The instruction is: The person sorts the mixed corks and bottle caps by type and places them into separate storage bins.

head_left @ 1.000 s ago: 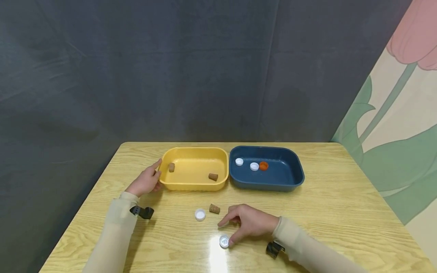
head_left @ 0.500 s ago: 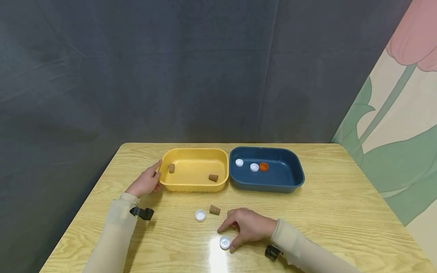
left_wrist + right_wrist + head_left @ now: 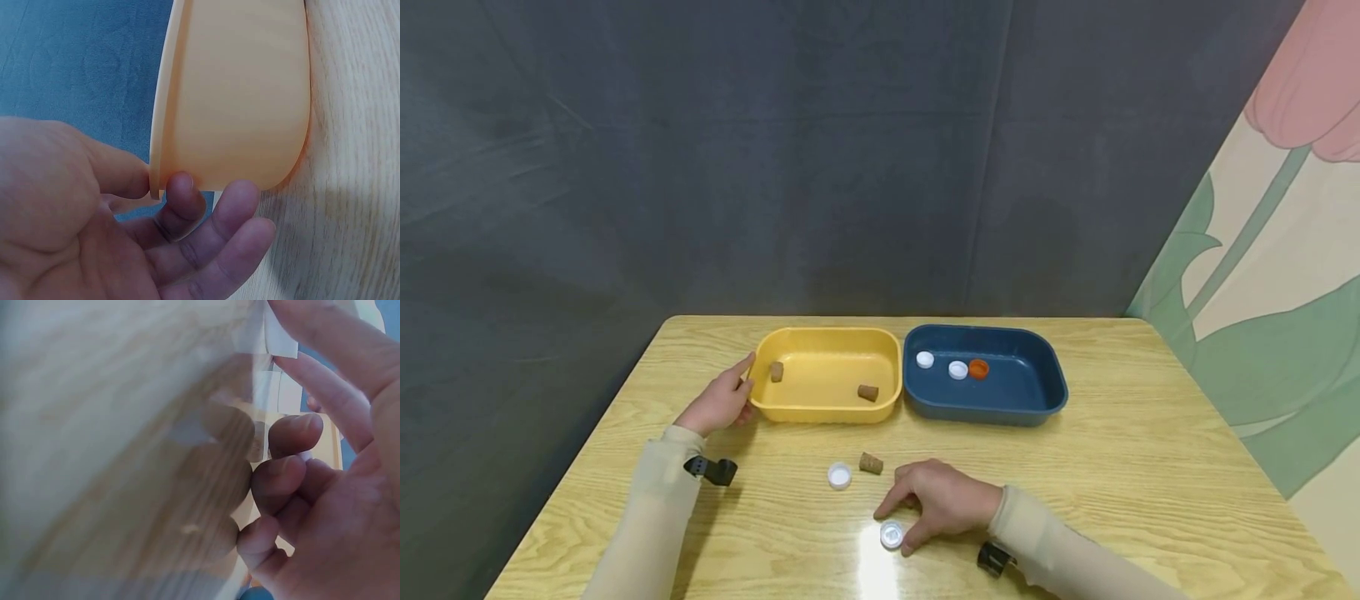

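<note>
My left hand pinches the left end of a yellow plastic tray, thumb at the rim and a forefinger against the outer wall. Inside that tray lie two corks. Low in the head view, my right hand rests by the table, thumb and forefinger spread around a white bottle cap that lies flat. Its other fingers are bent near the tabletop. Ahead of this hand are another white bottle cap and a cork.
A blue tray stands right beside the yellow one, holding two white bottle caps and an orange cap. Behind the wooden table hangs a dark curtain. A painted wall rises at the right.
My right hand has shifted slightly toward me and to the left, its forefinger coming down nearer the cap. My left hand stays at the yellow tray.
</note>
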Tool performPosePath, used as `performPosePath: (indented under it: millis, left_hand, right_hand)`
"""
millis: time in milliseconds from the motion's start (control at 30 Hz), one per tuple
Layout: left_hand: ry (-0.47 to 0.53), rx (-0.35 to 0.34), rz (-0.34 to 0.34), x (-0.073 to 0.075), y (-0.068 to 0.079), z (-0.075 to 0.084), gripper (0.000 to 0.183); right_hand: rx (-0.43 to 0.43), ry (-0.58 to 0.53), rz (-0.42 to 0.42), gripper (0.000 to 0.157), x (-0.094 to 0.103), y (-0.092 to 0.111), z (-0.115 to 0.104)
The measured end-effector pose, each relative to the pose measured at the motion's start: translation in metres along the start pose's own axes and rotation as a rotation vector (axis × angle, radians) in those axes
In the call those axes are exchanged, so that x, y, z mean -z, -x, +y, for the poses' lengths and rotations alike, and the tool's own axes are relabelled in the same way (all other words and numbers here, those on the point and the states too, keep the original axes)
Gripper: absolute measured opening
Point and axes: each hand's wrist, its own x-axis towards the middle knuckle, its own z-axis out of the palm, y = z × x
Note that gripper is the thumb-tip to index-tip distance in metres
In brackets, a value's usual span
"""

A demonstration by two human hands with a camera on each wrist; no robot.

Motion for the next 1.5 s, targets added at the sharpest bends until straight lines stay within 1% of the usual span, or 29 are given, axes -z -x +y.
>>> performPosePath:
  millis: [167, 500, 767, 1000, 1133, 1300, 1400, 1500]
  left_hand:
    - [0.001, 0.007, 0.002, -0.001, 0.001, 0.0, 0.056]
    - [0.001, 0.015, 0.0, 0.0, 0.001, 0.0, 0.056]
    - [0.002, 0.024, 0.003, -0.001, 0.0, 0.0, 0.056]
    - [0.005, 0.003, 0.005, 0.0, 0.0, 0.0, 0.056]
    - [0.003, 0.002, 0.005, 0.0, 0.001, 0.0, 0.056]
    - [-0.009, 0.007, 0.004, 0.001, 0.001, 0.001, 0.056]
    - [-0.013, 0.009, 0.003, 0.0, 0.0, 0.001, 0.056]
    - [-0.013, 0.009, 0.004, 0.0, -0.001, 0.0, 0.056]
  right_hand:
    - [-0.014, 0.004, -0.008, 0.043, 0.0, -0.001, -0.002]
    - [-0.015, -0.032, -0.003, 0.037, -0.001, -0.001, -0.001]
    - [-0.019, -0.091, -0.002, 0.037, 0.001, 0.001, 0.0]
    - [-0.029, -0.149, 0.007, 0.036, 0.007, 0.004, 0.0]
    - [-0.063, -0.174, 0.023, 0.036, 0.014, 0.007, -0.001]
    - [-0.089, -0.202, 0.044, 0.035, 0.029, 0.01, -0.004]
    - [-0.08, -0.198, 0.081, 0.036, 0.041, 0.013, -0.005]
    - [-0.076, -0.182, 0.138, 0.036, 0.056, 0.018, -0.006]
